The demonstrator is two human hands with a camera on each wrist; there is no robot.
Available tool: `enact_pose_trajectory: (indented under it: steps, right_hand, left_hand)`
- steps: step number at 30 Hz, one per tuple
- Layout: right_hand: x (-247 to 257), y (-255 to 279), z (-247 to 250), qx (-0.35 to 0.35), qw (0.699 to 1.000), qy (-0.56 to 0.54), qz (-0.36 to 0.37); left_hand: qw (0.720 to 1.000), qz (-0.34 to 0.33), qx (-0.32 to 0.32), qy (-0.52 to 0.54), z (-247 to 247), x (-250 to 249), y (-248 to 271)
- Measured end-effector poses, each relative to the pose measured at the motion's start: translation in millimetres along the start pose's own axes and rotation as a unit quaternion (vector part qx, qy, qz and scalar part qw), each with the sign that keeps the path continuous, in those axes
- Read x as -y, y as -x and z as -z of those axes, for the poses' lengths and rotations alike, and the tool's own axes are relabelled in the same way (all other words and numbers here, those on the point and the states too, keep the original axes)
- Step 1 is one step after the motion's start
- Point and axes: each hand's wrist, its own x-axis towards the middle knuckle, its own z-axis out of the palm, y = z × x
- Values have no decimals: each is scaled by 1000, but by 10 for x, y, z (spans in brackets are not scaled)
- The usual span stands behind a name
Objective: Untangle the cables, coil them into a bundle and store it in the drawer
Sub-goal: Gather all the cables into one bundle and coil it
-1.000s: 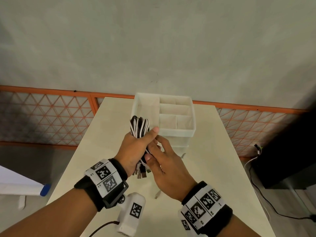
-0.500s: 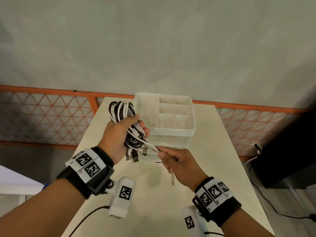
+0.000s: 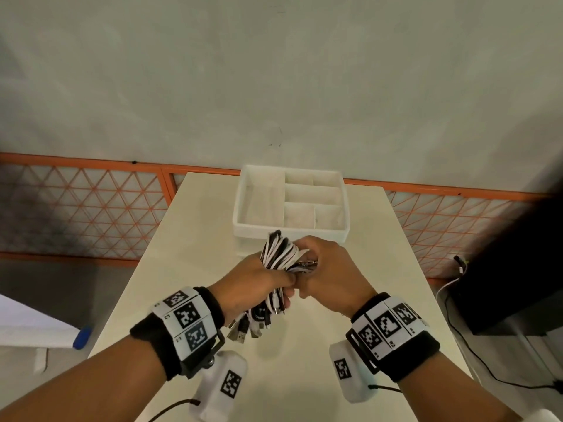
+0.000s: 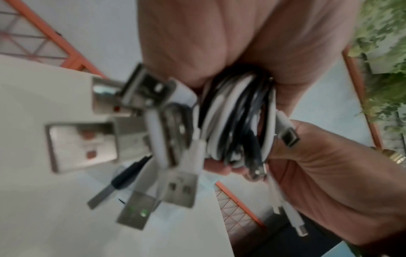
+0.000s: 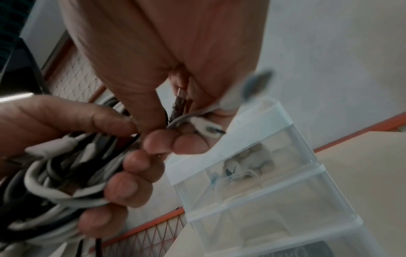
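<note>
A coiled bundle of black and white cables is gripped in my left hand above the table, just in front of the white drawer unit. Several USB plugs dangle below the fist. My right hand is pressed against the bundle from the right, its fingers curled round loose cable ends. In the right wrist view its thumb and fingers pinch a white plug end beside the left hand's fingers. The left wrist view shows the cable bundle in the fist and blurred plugs.
The drawer unit carries a divided open tray on top; its translucent drawers are closed, with small items inside the upper one. The cream table is narrow, with orange mesh fencing behind and a dark cabinet with cords at right.
My left hand has brought the bundle down and to the right, toward the table's middle. My right hand, which was drawing out a loose white end, has closed in against the bundle.
</note>
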Motion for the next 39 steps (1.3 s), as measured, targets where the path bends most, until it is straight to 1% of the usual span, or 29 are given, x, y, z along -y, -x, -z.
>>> enact_pose_trajectory:
  steps: [3, 5, 6, 8, 10, 12, 14, 15, 17, 18, 19, 20, 22, 23, 25, 27, 29, 30, 33, 35, 37, 39]
  right_hand:
    - [-31, -6, 29, -53, 998, -5, -38]
    - [-66, 10, 120, -65, 996, -21, -49]
    - [-73, 23, 156, -56, 996, -34, -58]
    - [-67, 61, 174, -17, 996, -60, -58]
    - [-21, 90, 125, -7, 995, -85, -51]
    - [37, 91, 15, -51, 990, -123, -38]
    - [77, 79, -131, -117, 984, -136, -11]
    - [90, 71, -213, -144, 982, -123, 13]
    - [96, 75, -358, -180, 980, -63, 60]
    - [92, 82, -398, -182, 980, -29, 75]
    - [83, 85, -414, -169, 982, -5, 86]
    - [88, 93, -405, -140, 986, 5, 92]
    - [107, 91, -359, -76, 993, -7, 95]
    - [110, 83, -334, -71, 993, -13, 93]
    - [114, 58, -286, -111, 989, -48, 88]
    - [120, 37, -258, -148, 979, -133, 54]
    - [137, 56, -267, -151, 968, -201, 5]
    - [149, 67, -280, -150, 965, -214, -6]
    - [165, 89, -295, -146, 961, -234, -15]
    - [165, 71, -235, -145, 947, -283, -34]
    - [162, 62, -171, -148, 934, -323, -43]
    - [191, 71, -154, -156, 936, -315, -36]
  left_hand:
    - [997, 11, -44, 55, 60, 27, -36]
    - [990, 20, -73, 115, 146, 36, -62]
    - [986, 20, -81, 146, 183, 36, -70]
    - [977, 22, -88, 195, 225, 26, -79]
    - [972, 18, -91, 218, 199, 8, -88]
    - [975, 8, -86, 207, 128, -11, -89]
    - [979, -1, -69, 189, 50, -18, -88]
    - [980, -3, -60, 189, 18, -24, -92]
    - [979, -2, -53, 195, -18, -47, -91]
    - [978, -2, -57, 198, -16, -58, -87]
    - [978, -5, -63, 200, -3, -59, -87]
    - [978, -9, -69, 199, 17, -55, -88]
    - [977, -17, -77, 197, 54, -46, -80]
    - [978, -17, -74, 195, 58, -38, -75]
    - [980, -18, -61, 187, 49, -22, -69]
    - [981, -24, -40, 187, 36, -35, -50]
    - [982, -33, -16, 186, 32, -34, -41]
    - [982, -37, -8, 184, 34, -41, -39]
    - [982, -45, 17, 182, 61, -50, -34]
    - [977, -46, 36, 206, 71, -46, -39]
    - [970, -42, 33, 236, 72, -27, -53]
    - [969, -49, 39, 239, 74, -15, -71]
